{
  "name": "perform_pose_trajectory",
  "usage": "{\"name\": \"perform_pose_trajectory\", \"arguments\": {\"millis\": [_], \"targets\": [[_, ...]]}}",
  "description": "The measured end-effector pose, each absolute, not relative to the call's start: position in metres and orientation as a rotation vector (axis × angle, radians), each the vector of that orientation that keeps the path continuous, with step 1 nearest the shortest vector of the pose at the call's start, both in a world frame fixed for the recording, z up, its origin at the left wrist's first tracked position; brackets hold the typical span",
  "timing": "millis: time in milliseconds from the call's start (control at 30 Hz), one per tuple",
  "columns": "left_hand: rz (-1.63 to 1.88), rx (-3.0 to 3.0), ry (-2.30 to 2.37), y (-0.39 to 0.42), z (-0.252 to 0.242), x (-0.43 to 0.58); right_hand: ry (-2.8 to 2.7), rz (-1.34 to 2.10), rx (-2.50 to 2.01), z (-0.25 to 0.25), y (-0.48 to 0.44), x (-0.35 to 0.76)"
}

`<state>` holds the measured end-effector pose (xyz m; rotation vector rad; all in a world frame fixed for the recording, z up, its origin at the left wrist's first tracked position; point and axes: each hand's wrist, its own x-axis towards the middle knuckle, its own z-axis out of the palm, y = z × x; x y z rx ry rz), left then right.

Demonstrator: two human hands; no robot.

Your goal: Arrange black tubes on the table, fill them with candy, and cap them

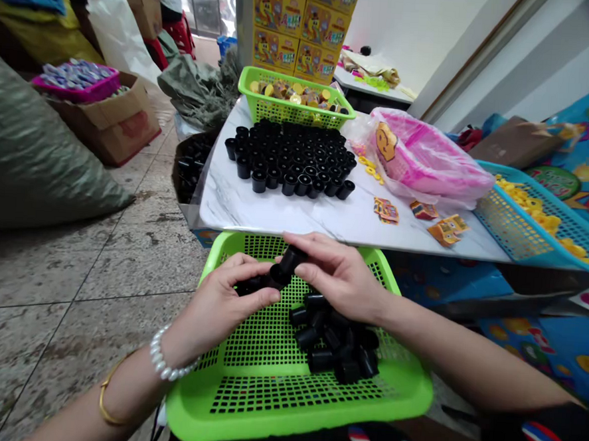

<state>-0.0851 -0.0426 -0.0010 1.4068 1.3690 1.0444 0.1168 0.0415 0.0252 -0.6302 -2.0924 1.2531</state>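
Since both hands are bunched together right over a lime-green plastic mesh basket [307,414], the grip is what I'd watch here. The left hand [219,309], with a pearl bracelet [164,355] and a thin gold bangle [107,395] on that arm, and the right hand [335,276] are pinching stubby black plastic cylinders [276,272] between them, fingertips almost meeting. Can't quite tell if those pieces are locked together or just butted end to end. If one slips, it'd probably drop onto the loose heap of matching black cylinders [332,336] just below the hands, and since they're round, they could roll across the mesh or over the basket's edge onto the tile floor [71,287]. Squeezing hard at an angle could also pop a piece out of the fingers. Beyond the basket, a white marble-look tabletop [275,209] holds a tight crowd of upright black cups [288,157], and a bump against the table could knock those over.
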Motion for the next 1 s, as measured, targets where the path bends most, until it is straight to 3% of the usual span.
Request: {"name": "perform_pose_trajectory", "arguments": {"millis": [200, 500, 667, 867, 1000], "targets": [[1.008, 1.4, 1.383, -0.046, 0.001, -0.085, -1.815, 1.473, -0.715, 0.023, 0.032, 0.109], [1.06, 1.411, 1.383, -0.05, -0.006, -0.085, -2.325, 0.958, -0.569, 0.026, 0.021, 0.106], [1.048, 1.508, 1.412, -0.056, -0.006, -0.081, -2.536, 1.072, -0.44, 0.028, 0.017, 0.106], [1.129, 1.308, 1.278, -0.056, 0.012, -0.086, -2.249, 1.234, -0.623, 0.034, 0.039, 0.101], [1.105, 1.031, 1.201, -0.046, 0.013, -0.095, -2.206, 0.818, -0.798, 0.046, 0.072, 0.088]]}}
